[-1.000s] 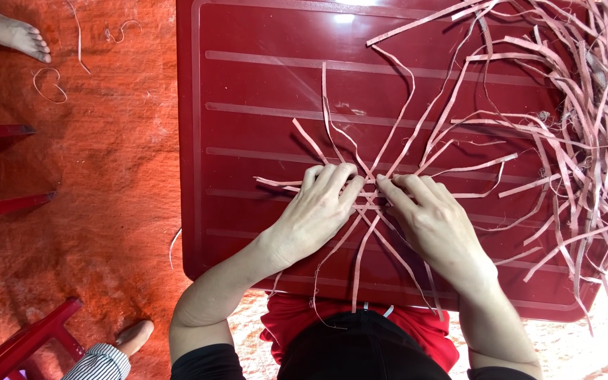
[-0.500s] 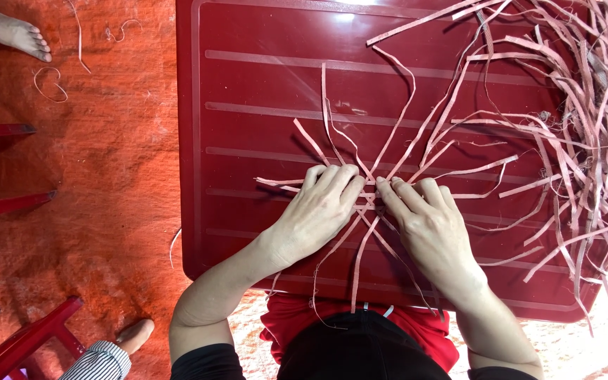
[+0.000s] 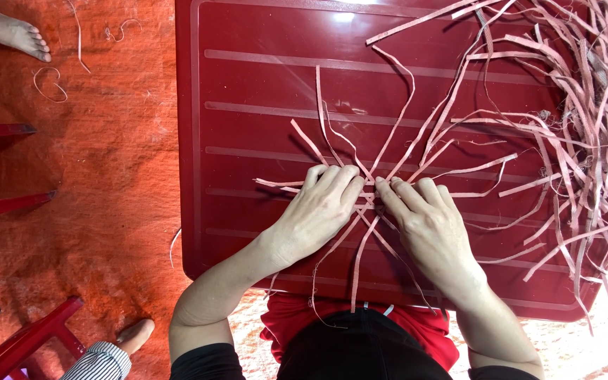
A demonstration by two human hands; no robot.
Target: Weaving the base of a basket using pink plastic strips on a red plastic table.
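**On the red table, both hands pressed over crossing strips**

Near the front edge of the red plastic table (image 3: 262,91), close to the person's body: left hand (image 3: 318,211) and right hand (image 3: 427,225), palms down, side by side, fingertips nearly meeting at the middle. Fingers of both held together and pressed flat, pinning a small star of crossed pale pink strips (image 3: 360,211) against the tabletop. Hard to tell whether any fingertip pinches a single strip; the crossing point mostly hidden beneath the fingers.

Fanning outward from under the hands: strip ends toward the far side of the table, toward its left half, and down over the front edge toward the person's lap.

At the table's far right corner, well apart from the hands: a large tangled heap of loose strips (image 3: 585,127), spilling past the right edge.

Left of the table, on the orange mat (image 3: 107,197): a few stray curled scraps, red chair legs (image 3: 1,204), and another person's bare foot (image 3: 22,35) at the far corner. Nearer the front left, a second foot (image 3: 135,334) beside a striped sleeve (image 3: 100,362).
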